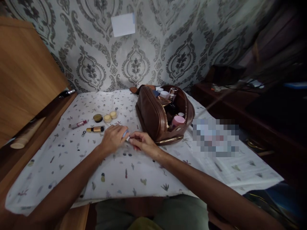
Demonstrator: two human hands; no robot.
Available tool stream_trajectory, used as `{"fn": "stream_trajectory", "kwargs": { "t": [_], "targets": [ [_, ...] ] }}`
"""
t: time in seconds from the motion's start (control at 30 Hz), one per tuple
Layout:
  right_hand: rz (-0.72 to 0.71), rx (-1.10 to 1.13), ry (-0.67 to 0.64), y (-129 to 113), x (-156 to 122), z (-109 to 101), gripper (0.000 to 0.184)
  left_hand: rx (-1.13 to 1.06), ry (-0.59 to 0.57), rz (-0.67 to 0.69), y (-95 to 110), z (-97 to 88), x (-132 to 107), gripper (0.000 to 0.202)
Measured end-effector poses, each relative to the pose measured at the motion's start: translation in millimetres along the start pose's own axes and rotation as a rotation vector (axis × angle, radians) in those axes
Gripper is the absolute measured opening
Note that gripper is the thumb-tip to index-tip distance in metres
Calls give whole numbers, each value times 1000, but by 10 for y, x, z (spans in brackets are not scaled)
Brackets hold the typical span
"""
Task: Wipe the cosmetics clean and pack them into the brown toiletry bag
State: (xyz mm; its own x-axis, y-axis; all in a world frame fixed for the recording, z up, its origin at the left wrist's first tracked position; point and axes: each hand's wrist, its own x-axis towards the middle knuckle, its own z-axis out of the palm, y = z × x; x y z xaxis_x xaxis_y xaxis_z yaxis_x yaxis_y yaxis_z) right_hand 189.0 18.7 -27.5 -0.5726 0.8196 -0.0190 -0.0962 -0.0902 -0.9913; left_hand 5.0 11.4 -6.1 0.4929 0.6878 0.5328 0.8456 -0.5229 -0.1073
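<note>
My left hand and my right hand meet in the middle of the table, both closed round a small pale tube-like item held between them; only its light end shows between the fingers. Just behind my right hand stands an open brown leather toiletry bag with several bottles and a pink jar inside. Left of my left hand lie a gold-and-black tube, a pink lip gloss, a dark round pot and two small cream-coloured pots.
A white cloth with small prints covers the table. A wooden panel rises on the left, with a pale cylinder lying along its ledge. Dark wooden furniture stands to the right. Patterned wallpaper with a white note is behind.
</note>
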Motion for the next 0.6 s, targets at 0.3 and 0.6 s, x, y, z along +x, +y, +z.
{"fn": "stream_trajectory", "kwargs": {
  "t": [0.3,0.6],
  "targets": [
    [-15,-7,32,84,37,20,36,117,-163,-482,-530,-162,-3,32],
    [-298,-397,187,97,-48,62,11,-266,17,-302,-61,-252,42,40]
  ]
}}
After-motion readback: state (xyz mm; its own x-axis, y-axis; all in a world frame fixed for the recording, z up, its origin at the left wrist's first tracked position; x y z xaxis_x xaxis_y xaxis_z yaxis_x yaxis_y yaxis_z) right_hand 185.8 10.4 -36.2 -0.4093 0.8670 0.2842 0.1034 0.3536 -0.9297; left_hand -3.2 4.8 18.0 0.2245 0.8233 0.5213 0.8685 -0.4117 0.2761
